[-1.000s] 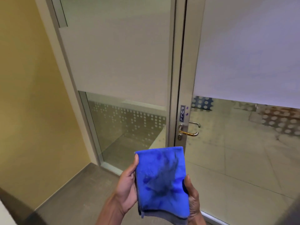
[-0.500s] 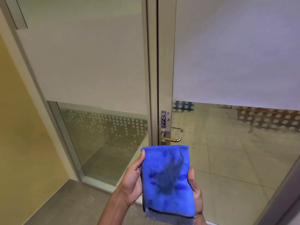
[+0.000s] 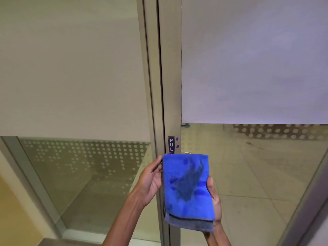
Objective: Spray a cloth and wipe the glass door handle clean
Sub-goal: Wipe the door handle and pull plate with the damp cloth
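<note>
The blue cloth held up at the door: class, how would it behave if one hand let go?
The blue cloth looks soft and folded in layers, so it would probably flop over. Its dark patches suggest dampness, so it may cling and weigh slightly more. The left hand and right hand support opposite edges.

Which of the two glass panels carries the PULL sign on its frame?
The right-hand panel: the PULL sign sits on its frame just above the blue cloth. The left panel has only a dotted film pattern and no sign.
</note>
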Available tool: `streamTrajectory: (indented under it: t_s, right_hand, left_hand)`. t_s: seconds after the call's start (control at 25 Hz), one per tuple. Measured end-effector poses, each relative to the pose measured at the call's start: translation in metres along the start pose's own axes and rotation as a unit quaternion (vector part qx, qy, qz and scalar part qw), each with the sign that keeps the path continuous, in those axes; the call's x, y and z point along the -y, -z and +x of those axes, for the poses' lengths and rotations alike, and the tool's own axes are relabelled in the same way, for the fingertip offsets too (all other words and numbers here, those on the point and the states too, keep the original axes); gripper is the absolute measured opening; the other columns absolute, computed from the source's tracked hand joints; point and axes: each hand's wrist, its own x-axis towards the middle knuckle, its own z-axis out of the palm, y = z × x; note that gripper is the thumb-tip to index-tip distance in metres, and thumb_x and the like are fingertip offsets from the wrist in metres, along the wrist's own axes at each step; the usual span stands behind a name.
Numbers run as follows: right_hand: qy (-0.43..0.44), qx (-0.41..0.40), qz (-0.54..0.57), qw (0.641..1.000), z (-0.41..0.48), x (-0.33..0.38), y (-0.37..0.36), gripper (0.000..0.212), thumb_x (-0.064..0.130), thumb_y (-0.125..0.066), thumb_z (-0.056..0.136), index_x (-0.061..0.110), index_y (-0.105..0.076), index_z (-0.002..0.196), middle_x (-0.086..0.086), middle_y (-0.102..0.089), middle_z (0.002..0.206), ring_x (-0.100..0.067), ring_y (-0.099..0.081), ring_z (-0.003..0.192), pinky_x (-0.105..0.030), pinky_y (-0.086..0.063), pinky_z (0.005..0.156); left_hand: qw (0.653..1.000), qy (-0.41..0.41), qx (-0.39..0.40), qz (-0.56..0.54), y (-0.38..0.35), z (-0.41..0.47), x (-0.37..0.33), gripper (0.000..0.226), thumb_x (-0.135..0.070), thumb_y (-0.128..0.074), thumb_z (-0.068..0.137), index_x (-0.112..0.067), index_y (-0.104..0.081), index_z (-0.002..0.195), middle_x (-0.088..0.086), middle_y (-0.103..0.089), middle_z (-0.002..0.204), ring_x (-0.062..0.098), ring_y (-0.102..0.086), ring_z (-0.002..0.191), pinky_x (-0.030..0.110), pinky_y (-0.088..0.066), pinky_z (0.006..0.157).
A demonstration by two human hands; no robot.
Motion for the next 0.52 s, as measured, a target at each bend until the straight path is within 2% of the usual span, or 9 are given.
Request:
streamTrajectory:
  t_s: [0.08, 0.16, 0.28, 0.44, 0.52]
  right_hand:
    - [-0.003, -0.018, 0.021, 1.000, 0.021, -0.001, 0.007, 0.084, 0.071, -0.020, 0.099, 0.009, -0.047, 0.149, -0.020, -0.051, 0.150, -0.038, -0.046, 0.139, -0.054, -0.023, 0.119]
    - [0.002, -0.028, 0.056, 0.998, 0.040, -0.005, 0.009, 0.083, 0.072, -0.032, 0.097, 0.007, -0.054, 0.143, -0.022, -0.057, 0.142, -0.042, -0.053, 0.130, -0.057, -0.032, 0.115]
    - [0.048, -0.071, 0.051, 0.995, 0.068, -0.010, 0.004, 0.077, 0.068, -0.044, 0.094, 0.008, -0.055, 0.142, -0.022, -0.058, 0.140, -0.041, -0.053, 0.127, -0.057, -0.038, 0.112]
    - [0.079, -0.090, 0.043, 0.992, 0.091, -0.008, 0.004, 0.074, 0.065, -0.050, 0.092, 0.010, -0.056, 0.141, -0.020, -0.059, 0.139, -0.040, -0.053, 0.128, -0.055, -0.041, 0.111]
    - [0.074, -0.085, 0.046, 0.993, 0.095, -0.006, 0.005, 0.074, 0.067, -0.045, 0.094, 0.009, -0.057, 0.140, -0.021, -0.061, 0.138, -0.041, -0.056, 0.126, -0.055, -0.041, 0.110]
  left_hand:
    - [0.999, -0.016, -0.001, 0.036, 0.012, 0.025, -0.015, 0.034, -0.028, -0.049, 0.101, -0.011, -0.065, 0.126, 0.011, -0.074, 0.115, 0.016, -0.074, 0.088, 0.031, -0.062, 0.071]
    - [0.998, -0.026, 0.011, 0.055, 0.022, 0.046, -0.028, 0.036, -0.029, -0.052, 0.098, -0.012, -0.064, 0.127, 0.011, -0.071, 0.124, 0.018, -0.073, 0.096, 0.032, -0.062, 0.071]
    - [0.997, -0.028, 0.030, 0.070, 0.036, 0.074, -0.044, 0.035, -0.029, -0.053, 0.100, -0.012, -0.064, 0.129, 0.009, -0.070, 0.128, 0.020, -0.072, 0.104, 0.031, -0.060, 0.072]
    - [0.994, -0.033, 0.046, 0.095, 0.045, 0.101, -0.054, 0.033, -0.027, -0.053, 0.101, -0.012, -0.065, 0.129, 0.007, -0.070, 0.127, 0.021, -0.070, 0.108, 0.035, -0.059, 0.082]
    - [0.992, -0.038, 0.051, 0.114, 0.045, 0.109, -0.055, 0.031, -0.025, -0.054, 0.102, -0.013, -0.065, 0.127, 0.004, -0.074, 0.119, 0.018, -0.071, 0.101, 0.040, -0.056, 0.092]
